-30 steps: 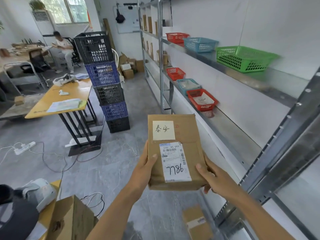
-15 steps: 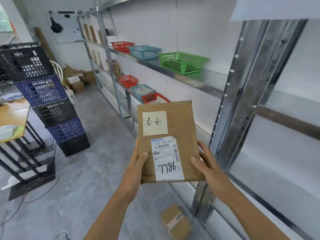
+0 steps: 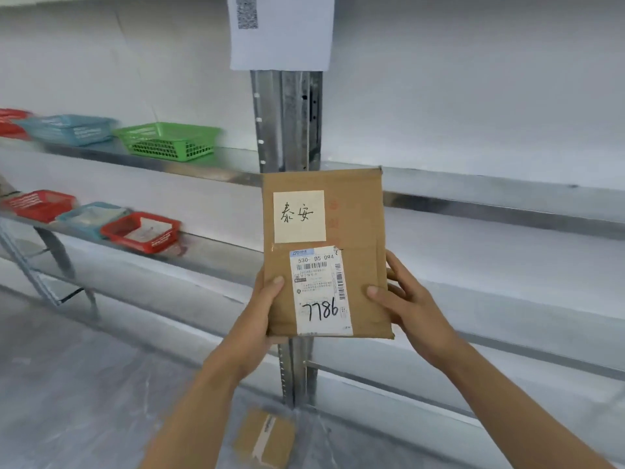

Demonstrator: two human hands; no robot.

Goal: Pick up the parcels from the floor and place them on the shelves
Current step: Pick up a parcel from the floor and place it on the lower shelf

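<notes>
View has swung round to face the shelving head-on now, crates and desk gone from sight. Left hand (image 3: 262,308) and right hand (image 3: 404,301) still clamp the brown parcel (image 3: 358,238) upright before the steel upright (image 3: 287,120); another parcel (image 3: 265,438) lies on the floor (image 3: 84,384).

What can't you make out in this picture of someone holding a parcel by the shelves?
- Small print on the parcel's shipping label, head view: too small.
- Second parcel on the floor: blurred, partly behind the left arm.
- Contents of the baskets at left: motion blur.
- QR sheet: cut off by the top edge.
</notes>
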